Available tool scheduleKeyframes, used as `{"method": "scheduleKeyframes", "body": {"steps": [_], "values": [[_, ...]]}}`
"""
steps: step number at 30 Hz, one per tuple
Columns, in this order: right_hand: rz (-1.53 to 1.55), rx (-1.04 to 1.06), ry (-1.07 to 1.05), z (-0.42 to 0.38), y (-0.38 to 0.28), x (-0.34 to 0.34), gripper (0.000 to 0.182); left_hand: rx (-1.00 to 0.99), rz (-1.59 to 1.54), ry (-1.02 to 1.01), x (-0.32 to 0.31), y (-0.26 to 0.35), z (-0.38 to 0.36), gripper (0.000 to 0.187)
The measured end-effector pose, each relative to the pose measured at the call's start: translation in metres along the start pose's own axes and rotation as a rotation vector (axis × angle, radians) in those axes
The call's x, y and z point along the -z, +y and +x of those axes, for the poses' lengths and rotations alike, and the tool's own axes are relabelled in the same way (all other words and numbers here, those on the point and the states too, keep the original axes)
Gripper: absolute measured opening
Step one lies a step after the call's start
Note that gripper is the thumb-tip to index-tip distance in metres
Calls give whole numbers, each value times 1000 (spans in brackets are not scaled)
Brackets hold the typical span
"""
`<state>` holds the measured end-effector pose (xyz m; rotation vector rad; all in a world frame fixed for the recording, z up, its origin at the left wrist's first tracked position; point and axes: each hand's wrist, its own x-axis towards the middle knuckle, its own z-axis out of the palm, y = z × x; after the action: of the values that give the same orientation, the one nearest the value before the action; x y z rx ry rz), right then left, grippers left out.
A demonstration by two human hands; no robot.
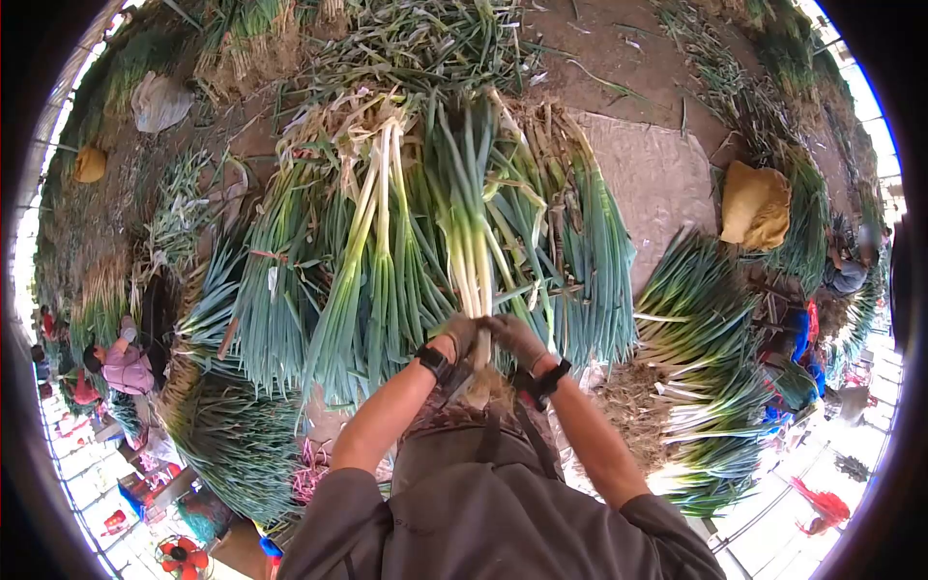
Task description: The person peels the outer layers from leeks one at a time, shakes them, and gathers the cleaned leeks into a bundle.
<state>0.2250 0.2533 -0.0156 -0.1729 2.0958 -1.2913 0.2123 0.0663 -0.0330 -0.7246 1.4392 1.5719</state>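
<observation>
A bunch of long green onions [470, 261] points away from me, its white stems toward my body and its dark leaves spread over a larger heap. My left hand [460, 334], gloved and with a dark band at the wrist, is closed around the stems near the root end. From the other side my right hand [517, 340], also gloved, closes on the same stems, fingers curled inward. The pale roots [478, 389] hang below both hands. Under the bunch lies a broad pile of green onions [377, 290], some with yellowed, dry outer leaves.
More green onions are stacked at my right [701, 358] and left [232, 445]. Loose trimmed leaves [416, 43] cover the ground ahead. A brown sheet [643, 184] and a yellow sack [756, 206] lie to the right. People work at left [126, 365] and right [851, 271].
</observation>
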Motion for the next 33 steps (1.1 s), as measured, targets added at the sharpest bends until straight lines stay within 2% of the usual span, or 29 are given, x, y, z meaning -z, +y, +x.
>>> {"method": "scheduleKeyframes", "body": {"steps": [1, 2, 4, 5, 6, 9, 11, 13, 14, 16, 17, 21, 22, 24, 25, 26, 27, 29, 30, 31, 32, 33], "values": [[417, -321, -31, -14, -24, -10, 45, -71, 192, 40, 15, -42, 25, 29], [476, -276, -1, -27, -41, -13, 48, -97, -33, -64, 1, -42, 13, 36], [583, -184, 65, -48, -59, -12, 54, -145, -17, -122, -17, -17, -24, 37], [658, -204, 74, -49, -54, -13, 55, -176, -11, -149, -24, 3, -42, 38], [735, -224, 82, -49, -48, -15, 57, -101, 87, -217, -28, 23, -55, 47], [840, -273, 30, -48, -34, 3, 55, -127, 266, -136, -42, 23, -40, 48], [874, -311, 26, -48, -20, 8, 49, -210, 440, -147, -47, 15, -24, 60], [1008, -289, 60, -51, -11, 8, 55, -215, 671, -128, -49, 23, -19, 69], [1089, -296, 50, -54, -8, 12, 57, -314, 784, -129, -49, 27, -19, 79], [1178, -320, 18, -57, -5, 15, 65, -358, 901, -170, -49, 36, -15, 83], [1193, -335, 18, -56, -4, 15, 62, -382, 960, -192, -48, 41, -13, 85], [1180, -338, 14, -56, -14, 30, 49, -299, 757, -433, -38, 60, -7, 83], [1161, -325, 11, -59, -23, 36, 45, -373, 992, -459, -31, 68, 9, 76], [1121, -382, 31, -67, -25, 43, 37, -237, 810, -416, -22, 80, 27, 69], [1101, -410, 41, -74, -27, 46, 33, -129, 471, -367, -16, 81, 31, 65], [1170, -339, 48, -84, -38, 51, 32, -47, 123, -301, -10, 84, 32, 61], [1143, -356, 109, -97, -51, 55, 36, -53, 13, -191, -12, 92, 32, 60], [1017, -318, 43, -127, -50, 60, 43, -60, -208, 24, -17, 114, 41, 58], [980, -365, 8, -144, -55, 64, 46, -88, -228, -2, -12, 111, 63, 58], [944, -413, -25, -159, -57, 66, 49, -73, -268, 37, -16, 116, 77, 49], [813, -441, 13, -170, -49, 61, 53, -157, -241, 49, -20, 117, 90, 44], [835, -384, 71, -182, -46, 54, 52, -241, -213, 61, -24, 115, 105, 39]]}}
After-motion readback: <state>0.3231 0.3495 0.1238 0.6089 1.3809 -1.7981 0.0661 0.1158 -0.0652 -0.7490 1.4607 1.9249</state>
